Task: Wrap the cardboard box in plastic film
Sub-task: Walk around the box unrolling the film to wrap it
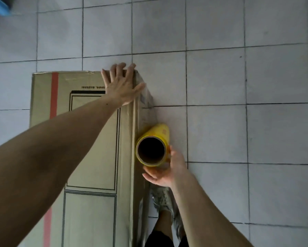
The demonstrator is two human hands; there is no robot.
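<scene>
Meanwhile left hand (122, 85) flat on box (92, 139), right hand (164, 171) gripping roll (154, 145).

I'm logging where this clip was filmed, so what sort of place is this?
Probably an indoor packing or storage spot, hard to say more: a pale tiled floor, a large cardboard box standing on it, and a yellow roll of plastic film.

tan box (92, 139) with red stripe, yellow roll (154, 145).
</scene>
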